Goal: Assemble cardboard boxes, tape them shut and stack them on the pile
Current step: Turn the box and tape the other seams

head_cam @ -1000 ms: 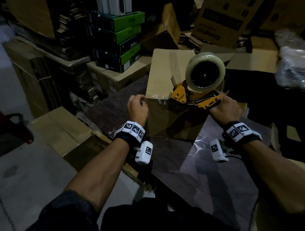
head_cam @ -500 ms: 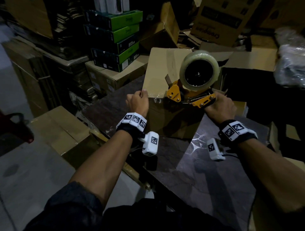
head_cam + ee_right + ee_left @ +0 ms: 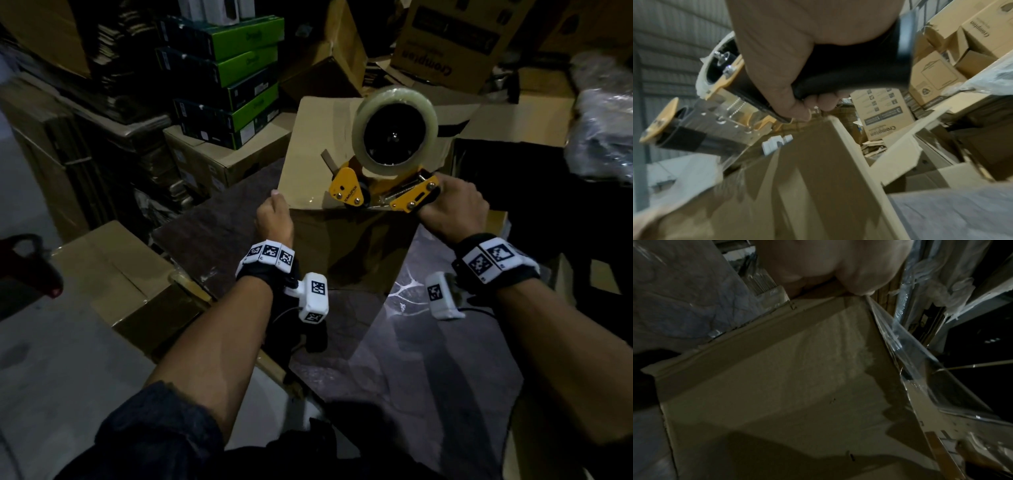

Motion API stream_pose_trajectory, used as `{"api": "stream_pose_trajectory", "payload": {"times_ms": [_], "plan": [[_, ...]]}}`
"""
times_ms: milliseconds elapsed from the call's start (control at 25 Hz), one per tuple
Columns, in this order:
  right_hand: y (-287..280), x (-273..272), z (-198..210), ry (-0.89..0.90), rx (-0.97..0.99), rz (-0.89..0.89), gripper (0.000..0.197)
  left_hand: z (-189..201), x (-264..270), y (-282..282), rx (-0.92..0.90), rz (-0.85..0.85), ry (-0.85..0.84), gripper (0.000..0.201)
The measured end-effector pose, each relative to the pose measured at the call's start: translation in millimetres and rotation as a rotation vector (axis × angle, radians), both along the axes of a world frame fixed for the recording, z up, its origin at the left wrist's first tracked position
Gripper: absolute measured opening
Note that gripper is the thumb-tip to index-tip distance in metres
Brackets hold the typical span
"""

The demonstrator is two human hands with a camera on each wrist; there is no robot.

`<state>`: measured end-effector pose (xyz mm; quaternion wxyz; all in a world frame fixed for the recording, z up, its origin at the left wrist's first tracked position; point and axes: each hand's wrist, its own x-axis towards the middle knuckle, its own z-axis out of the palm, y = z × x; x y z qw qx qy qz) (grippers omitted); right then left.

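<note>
Our right hand (image 3: 452,209) grips the tape gun (image 3: 383,178); our left hand (image 3: 274,216) pinches the tape end at the box (image 3: 342,246) corner. The box looks light and stiff, so we judge it best steadied at its corners.

Dim, underexposed scene with deep shadows; both wrist views motion-blurred and warped toward their edges.

A dim storeroom is seen. A dark marbled table (image 3: 428,359) is flanked left by grey floor (image 3: 51,377); green boxes (image 3: 239,68) are stacked behind it.
</note>
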<state>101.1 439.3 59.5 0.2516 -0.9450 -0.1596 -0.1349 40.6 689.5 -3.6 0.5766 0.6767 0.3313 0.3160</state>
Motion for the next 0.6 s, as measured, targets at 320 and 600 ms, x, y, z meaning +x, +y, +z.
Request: {"api": "stream_pose_trajectory", "payload": {"times_ms": [320, 600], "plan": [[-12, 26, -3, 0.011, -0.014, 0.073, 0.023, -5, 15, -8, 0.055, 0.089, 0.013, 0.045], [-28, 47, -6, -0.029, -0.014, 0.100, 0.024, -7, 32, -14, 0.095, 0.120, 0.072, 0.047]]}}
